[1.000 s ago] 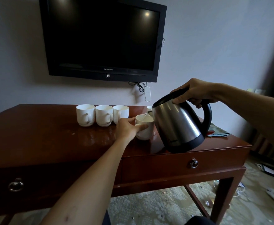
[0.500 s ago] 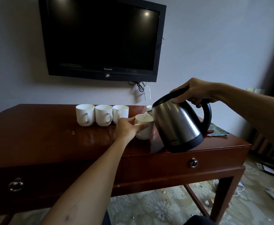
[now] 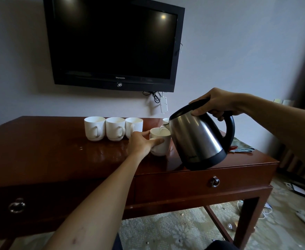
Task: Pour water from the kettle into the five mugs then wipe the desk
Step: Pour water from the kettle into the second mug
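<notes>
Head view, landmark: I take the kettle (image 3: 200, 139) as my reference; it hangs tilted over the desk (image 3: 54, 154), spout toward the mugs.
Right hand: my right hand (image 3: 218, 104) is wrapped around the kettle's black handle at the top.
Left hand: my left hand (image 3: 142, 144) curls around the mug being filled (image 3: 160, 141), which stands on the desk just left of the kettle under the spout.
Water: a thin stream runs from the spout into that mug.
Risk: I judge that tilting further would overfill it or splash the desk; a shift of my left hand could move the rim off the stream.
Mug count: five; three in a row (image 3: 114, 128) farther left of the kettle, one under the spout, one rim (image 3: 165, 120) peeking out behind the kettle.
Cloth count: one cloth (image 3: 241, 147), right of the kettle, for wiping.
Kettle count: one.
</notes>
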`<state>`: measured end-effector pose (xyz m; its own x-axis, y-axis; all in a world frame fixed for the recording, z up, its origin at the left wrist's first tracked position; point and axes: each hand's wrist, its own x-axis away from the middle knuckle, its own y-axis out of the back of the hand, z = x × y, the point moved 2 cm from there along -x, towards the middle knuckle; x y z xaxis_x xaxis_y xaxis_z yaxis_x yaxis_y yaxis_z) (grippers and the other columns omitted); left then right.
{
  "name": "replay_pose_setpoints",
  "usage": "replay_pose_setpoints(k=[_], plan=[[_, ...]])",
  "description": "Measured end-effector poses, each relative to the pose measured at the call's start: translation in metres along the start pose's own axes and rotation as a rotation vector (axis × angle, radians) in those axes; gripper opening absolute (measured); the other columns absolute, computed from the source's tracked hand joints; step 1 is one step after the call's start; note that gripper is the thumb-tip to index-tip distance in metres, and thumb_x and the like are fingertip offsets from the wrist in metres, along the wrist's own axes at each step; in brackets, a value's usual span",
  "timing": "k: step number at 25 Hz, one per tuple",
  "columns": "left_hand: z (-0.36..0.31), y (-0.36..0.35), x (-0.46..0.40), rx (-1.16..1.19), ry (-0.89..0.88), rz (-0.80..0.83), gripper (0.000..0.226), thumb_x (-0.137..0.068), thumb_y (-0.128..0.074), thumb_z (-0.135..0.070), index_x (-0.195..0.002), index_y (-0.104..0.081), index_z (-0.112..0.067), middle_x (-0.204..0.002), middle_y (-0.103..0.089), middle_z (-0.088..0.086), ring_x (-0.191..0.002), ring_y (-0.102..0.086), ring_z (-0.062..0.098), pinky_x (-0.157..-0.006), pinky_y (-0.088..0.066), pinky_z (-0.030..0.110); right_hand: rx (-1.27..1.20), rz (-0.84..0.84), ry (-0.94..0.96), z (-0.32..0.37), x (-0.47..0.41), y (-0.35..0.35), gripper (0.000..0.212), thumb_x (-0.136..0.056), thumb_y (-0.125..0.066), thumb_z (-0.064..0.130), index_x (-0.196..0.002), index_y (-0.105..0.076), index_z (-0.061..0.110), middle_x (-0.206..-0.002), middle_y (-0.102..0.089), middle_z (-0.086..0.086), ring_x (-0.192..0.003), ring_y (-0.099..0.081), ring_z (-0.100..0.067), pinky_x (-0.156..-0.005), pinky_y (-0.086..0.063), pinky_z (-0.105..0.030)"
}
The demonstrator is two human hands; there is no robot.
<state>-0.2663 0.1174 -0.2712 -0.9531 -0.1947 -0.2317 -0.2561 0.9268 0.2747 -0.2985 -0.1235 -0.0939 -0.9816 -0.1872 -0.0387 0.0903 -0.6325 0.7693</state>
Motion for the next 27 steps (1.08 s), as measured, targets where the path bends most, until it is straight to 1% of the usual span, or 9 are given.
replay_pose_setpoints(k=[3,8,9,12,14,19,22,25,27], plan=[[0.0,-0.0003,-0.0003,0.003,-0.005,0.001,0.069,-0.064,-0.095,-0.047,-0.127,-0.073,-0.03,-0.114,-0.077,0.002,-0.11,-0.068,0.019,-0.091,-0.052,0.032,-0.003,0.003,0.004,-0.0005,-0.0002,0.0003,0.034,-0.078,-0.085,0.022,-0.112,-0.079,0.02,-0.051,-0.033,0.0,-0.047,-0.03,-0.015,-0.047,-0.035,-0.029],[0.0,-0.0008,-0.0014,-0.013,-0.006,-0.001,0.069,-0.063,-0.095,-0.049,-0.126,-0.074,-0.03,-0.109,-0.078,0.004,-0.107,-0.069,0.021,-0.082,-0.05,0.03,-0.006,0.012,0.004,-0.0009,-0.0012,0.0,0.033,-0.078,-0.085,0.022,-0.111,-0.079,0.021,-0.053,-0.031,-0.002,-0.049,-0.029,-0.017,-0.047,-0.034,-0.028],[0.0,-0.0008,-0.0015,-0.012,-0.01,0.0,0.069,-0.063,-0.095,-0.049,-0.126,-0.073,-0.03,-0.111,-0.078,0.004,-0.108,-0.069,0.022,-0.082,-0.05,0.03,-0.006,0.012,0.005,-0.0004,-0.001,-0.0001,0.033,-0.078,-0.085,0.022,-0.11,-0.08,0.021,-0.053,-0.031,-0.002,-0.049,-0.029,-0.017,-0.047,-0.034,-0.028],[-0.0004,-0.0004,-0.0006,-0.009,-0.014,0.001,0.07,-0.063,-0.095,-0.048,-0.127,-0.073,-0.029,-0.118,-0.076,0.003,-0.114,-0.067,0.021,-0.091,-0.053,0.033,0.004,0.012,0.012,0.0013,-0.0003,-0.0005,0.034,-0.077,-0.086,0.023,-0.111,-0.08,0.021,-0.052,-0.033,-0.001,-0.048,-0.03,-0.016,-0.047,-0.036,-0.029],[0.0,-0.0006,-0.0006,0.001,-0.018,0.004,0.069,-0.064,-0.095,-0.047,-0.127,-0.073,-0.029,-0.117,-0.076,0.004,-0.113,-0.068,0.022,-0.089,-0.051,0.032,0.008,0.012,0.013,0.0018,-0.0003,-0.0009,0.035,-0.077,-0.086,0.023,-0.111,-0.079,0.021,-0.052,-0.034,-0.001,-0.047,-0.031,-0.016,-0.047,-0.036,-0.029],[-0.0007,-0.0001,0.0005,-0.009,-0.013,0.0,0.071,-0.064,-0.094,-0.049,-0.128,-0.072,-0.028,-0.121,-0.075,0.002,-0.115,-0.066,0.02,-0.097,-0.053,0.037,0.002,0.009,0.008,0.0016,-0.0002,-0.001,0.034,-0.077,-0.086,0.022,-0.111,-0.079,0.02,-0.053,-0.033,-0.002,-0.048,-0.03,-0.016,-0.047,-0.036,-0.028],[-0.0015,0.0,0.001,-0.005,-0.013,0.002,0.07,-0.065,-0.094,-0.047,-0.128,-0.072,-0.028,-0.121,-0.075,0.003,-0.114,-0.066,0.02,-0.094,-0.052,0.034,0.007,0.009,0.006,0.0017,-0.0009,-0.0017,0.036,-0.077,-0.086,0.022,-0.112,-0.079,0.019,-0.052,-0.032,-0.002,-0.048,-0.03,-0.016,-0.047,-0.035,-0.028],[-0.0024,0.0001,0.0015,0.004,-0.015,0.008,0.071,-0.065,-0.094,-0.047,-0.129,-0.071,-0.027,-0.125,-0.073,0.004,-0.115,-0.065,0.02,-0.094,-0.051,0.034,0.002,0.011,0.009,0.0018,-0.0009,-0.0013,0.036,-0.077,-0.086,0.022,-0.112,-0.079,0.019,-0.052,-0.032,-0.002,-0.048,-0.03,-0.016,-0.047,-0.035,-0.028],[-0.0031,0.0004,0.002,0.009,-0.015,0.012,0.07,-0.066,-0.094,-0.045,-0.129,-0.071,-0.026,-0.125,-0.074,0.004,-0.111,-0.064,0.018,-0.091,-0.05,0.031,0.003,0.012,0.01,0.0021,-0.0009,-0.0012,0.037,-0.077,-0.086,0.022,-0.113,-0.079,0.018,-0.051,-0.033,-0.001,-0.048,-0.031,-0.016,-0.047,-0.035,-0.028]])
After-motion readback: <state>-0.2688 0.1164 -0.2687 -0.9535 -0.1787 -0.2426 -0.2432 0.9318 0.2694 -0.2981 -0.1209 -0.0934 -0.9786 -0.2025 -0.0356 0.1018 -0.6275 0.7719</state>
